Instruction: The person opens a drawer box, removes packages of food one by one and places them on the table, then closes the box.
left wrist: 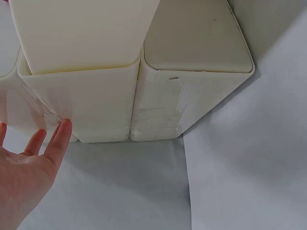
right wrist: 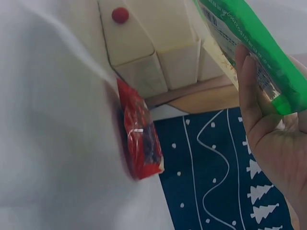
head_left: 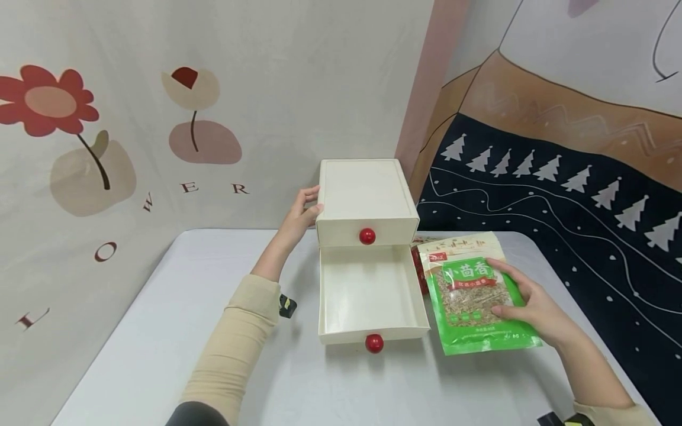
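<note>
The right-wrist view shows a red packet (right wrist: 141, 136) on the counter (head_left: 298, 390), largely hidden in the head view, and the barcoded back of the green packet (head_left: 471, 293). The right hand (head_left: 540, 310) pinches this packet's right side, beside the pulled-out drawer (head_left: 367, 290); the left hand (head_left: 298, 220), fingers extended, touches the cabinet (head_left: 367, 189).

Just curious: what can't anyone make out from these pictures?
- Inside of the upper drawer: head view, hidden by its closed front.
- Red packet: head view, mostly hidden by the green packet; right wrist view, its print is blurred.
- Green packet's back print: right wrist view, too small, partly covered by the right hand.
</note>
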The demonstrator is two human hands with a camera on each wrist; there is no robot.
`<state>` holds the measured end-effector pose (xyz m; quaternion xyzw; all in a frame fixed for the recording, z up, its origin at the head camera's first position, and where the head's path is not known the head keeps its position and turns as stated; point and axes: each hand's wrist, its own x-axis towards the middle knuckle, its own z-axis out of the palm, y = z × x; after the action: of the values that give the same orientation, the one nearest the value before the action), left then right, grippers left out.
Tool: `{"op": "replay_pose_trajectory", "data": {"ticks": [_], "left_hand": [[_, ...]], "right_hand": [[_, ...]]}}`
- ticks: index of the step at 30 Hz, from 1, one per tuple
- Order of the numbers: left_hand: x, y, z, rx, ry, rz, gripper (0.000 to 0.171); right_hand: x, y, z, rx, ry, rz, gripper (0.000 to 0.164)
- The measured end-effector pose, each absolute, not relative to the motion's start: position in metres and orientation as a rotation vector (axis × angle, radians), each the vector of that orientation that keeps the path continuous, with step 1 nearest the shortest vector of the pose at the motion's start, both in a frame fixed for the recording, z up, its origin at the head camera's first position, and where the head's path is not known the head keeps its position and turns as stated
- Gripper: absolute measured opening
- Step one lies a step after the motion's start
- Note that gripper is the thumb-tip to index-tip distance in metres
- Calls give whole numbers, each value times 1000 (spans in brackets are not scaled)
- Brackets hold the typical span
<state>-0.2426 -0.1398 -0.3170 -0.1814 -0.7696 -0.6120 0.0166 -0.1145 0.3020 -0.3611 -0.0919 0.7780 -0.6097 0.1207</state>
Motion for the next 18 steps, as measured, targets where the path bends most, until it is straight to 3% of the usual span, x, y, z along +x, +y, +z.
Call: {"op": "replay_pose_trajectory", "data": {"ticks": [18], "left_hand": [[-242, -139, -317, -549, -2391, -1915, 58]], "right_hand": [[-136, 335, -372, -175, 2390, -1631, 84]]}}
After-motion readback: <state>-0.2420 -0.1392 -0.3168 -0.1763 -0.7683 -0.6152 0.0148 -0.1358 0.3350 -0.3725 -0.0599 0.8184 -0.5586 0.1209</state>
